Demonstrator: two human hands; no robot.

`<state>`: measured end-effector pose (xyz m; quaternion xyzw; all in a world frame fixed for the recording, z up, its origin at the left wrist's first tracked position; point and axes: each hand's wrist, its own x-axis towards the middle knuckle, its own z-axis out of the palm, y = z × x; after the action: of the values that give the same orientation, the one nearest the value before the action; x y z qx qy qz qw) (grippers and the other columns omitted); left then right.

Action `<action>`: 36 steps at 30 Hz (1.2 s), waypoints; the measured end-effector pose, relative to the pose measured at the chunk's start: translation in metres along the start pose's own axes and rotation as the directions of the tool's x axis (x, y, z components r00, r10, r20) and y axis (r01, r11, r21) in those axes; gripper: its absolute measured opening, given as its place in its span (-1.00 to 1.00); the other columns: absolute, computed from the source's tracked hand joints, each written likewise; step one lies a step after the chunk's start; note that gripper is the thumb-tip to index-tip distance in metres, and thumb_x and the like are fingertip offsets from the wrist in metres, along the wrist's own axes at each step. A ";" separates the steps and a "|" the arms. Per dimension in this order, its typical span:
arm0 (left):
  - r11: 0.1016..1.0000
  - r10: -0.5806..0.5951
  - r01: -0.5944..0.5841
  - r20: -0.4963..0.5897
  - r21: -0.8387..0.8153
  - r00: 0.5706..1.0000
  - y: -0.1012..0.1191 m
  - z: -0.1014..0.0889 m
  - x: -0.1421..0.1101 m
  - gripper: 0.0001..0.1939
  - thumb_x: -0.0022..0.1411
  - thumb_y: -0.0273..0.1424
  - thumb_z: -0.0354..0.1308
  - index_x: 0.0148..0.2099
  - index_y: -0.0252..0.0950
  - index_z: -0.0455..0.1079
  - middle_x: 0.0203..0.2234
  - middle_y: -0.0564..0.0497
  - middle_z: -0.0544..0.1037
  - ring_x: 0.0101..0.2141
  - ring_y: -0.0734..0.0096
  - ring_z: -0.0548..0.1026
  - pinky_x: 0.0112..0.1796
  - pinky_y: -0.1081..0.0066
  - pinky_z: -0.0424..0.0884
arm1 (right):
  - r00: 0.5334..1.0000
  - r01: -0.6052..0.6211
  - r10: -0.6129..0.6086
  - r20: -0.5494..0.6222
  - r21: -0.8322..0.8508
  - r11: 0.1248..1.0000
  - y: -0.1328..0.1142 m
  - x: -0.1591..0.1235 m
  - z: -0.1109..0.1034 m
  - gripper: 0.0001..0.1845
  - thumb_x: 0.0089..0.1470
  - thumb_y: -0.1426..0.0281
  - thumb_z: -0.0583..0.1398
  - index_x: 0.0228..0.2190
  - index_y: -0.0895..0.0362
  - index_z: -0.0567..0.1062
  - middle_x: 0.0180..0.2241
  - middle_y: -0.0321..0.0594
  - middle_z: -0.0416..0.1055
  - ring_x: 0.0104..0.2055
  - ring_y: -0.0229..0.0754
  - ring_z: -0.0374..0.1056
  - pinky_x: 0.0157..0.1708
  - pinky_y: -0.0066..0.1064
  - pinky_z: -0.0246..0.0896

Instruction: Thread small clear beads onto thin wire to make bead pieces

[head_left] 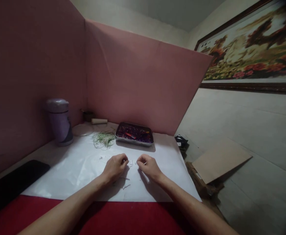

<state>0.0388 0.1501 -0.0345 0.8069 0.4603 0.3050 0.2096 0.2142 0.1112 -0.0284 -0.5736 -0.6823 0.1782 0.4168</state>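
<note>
Over the white table sheet (157, 192), my left hand (114, 167) has its thumb and fingertips pinched together. My right hand (149, 166) faces it, also closed in a pinch. Whatever either hand holds is too small to name. Between the fingertips of both hands lies a small cluster of clear, shiny, ring-like bits (131, 163). A few dark thread-like scraps (126, 186) rest on the sheet to the right of my left wrist. Beyond the hands sits a shallow metal tray (134, 142) with dark purple contents, a red stick-like thing and an orange one.
Left of the tray is a tangle of pale green strands (104, 139). A cream roll (99, 121) and a dark pot (87, 116) stand behind it. Further left are a lilac lidded tumbler (60, 122) and a long black object (18, 174). Pink panels (143, 81) wall the back and left.
</note>
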 end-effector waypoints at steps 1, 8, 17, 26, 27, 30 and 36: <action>1.000 0.010 -0.010 -0.002 0.009 1.000 0.000 0.000 -0.001 -0.86 0.10 -0.42 -0.01 -0.38 -0.28 0.38 -0.52 0.02 0.47 -0.47 0.43 0.37 -0.42 0.46 0.17 | 1.000 0.018 -0.018 -0.003 -0.007 1.000 0.003 0.003 0.001 -0.87 -0.14 0.52 0.09 -0.61 0.15 0.40 -0.57 -0.31 0.34 -0.48 -0.27 0.24 -0.47 -0.47 0.13; 0.999 0.049 -0.049 -0.009 0.010 0.999 -0.004 0.000 -0.005 -0.85 0.12 -0.43 -0.04 -0.39 -0.28 0.34 -0.50 0.01 0.45 -0.45 0.40 0.37 -0.40 0.43 0.21 | 0.995 0.098 -0.098 0.005 -0.019 0.995 0.025 0.019 0.003 -0.86 -0.12 0.56 0.08 -0.60 0.16 0.39 -0.56 -0.30 0.33 -0.48 -0.27 0.23 -0.45 -0.46 0.11; 0.998 0.059 -0.058 0.026 -0.023 0.998 0.000 -0.003 -0.011 -0.83 0.16 -0.40 -0.06 -0.42 -0.29 0.30 -0.53 0.05 0.38 -0.49 0.45 0.31 -0.43 0.44 0.21 | 0.974 0.222 -0.224 0.019 0.066 0.973 0.026 0.024 0.000 -0.85 -0.06 0.60 0.06 -0.55 0.15 0.34 -0.41 -0.24 0.27 -0.35 -0.25 0.23 -0.34 -0.45 0.13; 0.998 0.036 -0.036 -0.006 -0.045 0.999 -0.001 -0.002 -0.010 -0.69 0.24 -0.31 -0.15 -0.50 -0.28 0.23 -0.59 0.06 0.31 -0.52 0.46 0.26 -0.45 0.45 0.19 | 0.957 0.282 -0.284 0.058 0.032 0.959 0.025 0.024 0.002 -0.81 -0.06 0.64 0.03 -0.53 0.12 0.29 -0.40 -0.24 0.25 -0.33 -0.23 0.22 -0.29 -0.40 0.13; 0.999 0.041 -0.042 -0.019 -0.034 0.999 -0.002 -0.001 -0.010 -0.71 0.23 -0.32 -0.12 -0.50 -0.29 0.24 -0.58 0.06 0.32 -0.52 0.46 0.27 -0.45 0.44 0.19 | 0.953 0.295 -0.296 0.068 0.024 0.955 0.025 0.024 0.002 -0.81 -0.05 0.63 0.03 -0.52 0.12 0.29 -0.39 -0.24 0.25 -0.32 -0.23 0.21 -0.28 -0.39 0.13; 0.998 0.050 -0.051 -0.046 -0.021 0.998 -0.006 0.000 -0.008 -0.81 0.17 -0.37 -0.04 -0.47 -0.29 0.29 -0.54 0.03 0.38 -0.50 0.44 0.29 -0.44 0.43 0.19 | 0.943 0.322 -0.321 0.089 0.003 0.947 0.026 0.022 0.002 -0.82 -0.02 0.62 0.02 -0.51 0.11 0.27 -0.38 -0.23 0.24 -0.32 -0.23 0.21 -0.27 -0.39 0.13; 0.999 0.028 -0.030 -0.063 -0.026 0.998 -0.008 -0.002 -0.001 -0.84 0.13 -0.41 -0.02 -0.45 -0.29 0.33 -0.53 0.01 0.42 -0.48 0.42 0.33 -0.42 0.41 0.21 | 0.935 0.351 -0.348 0.070 -0.034 0.936 0.028 0.022 0.005 -0.82 -0.05 0.63 0.02 -0.52 0.12 0.27 -0.40 -0.24 0.24 -0.34 -0.23 0.20 -0.29 -0.40 0.13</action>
<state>0.0319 0.1530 -0.0388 0.8006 0.4507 0.3395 0.2015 0.2280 0.1404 -0.0438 -0.4468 -0.7900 0.1034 0.4069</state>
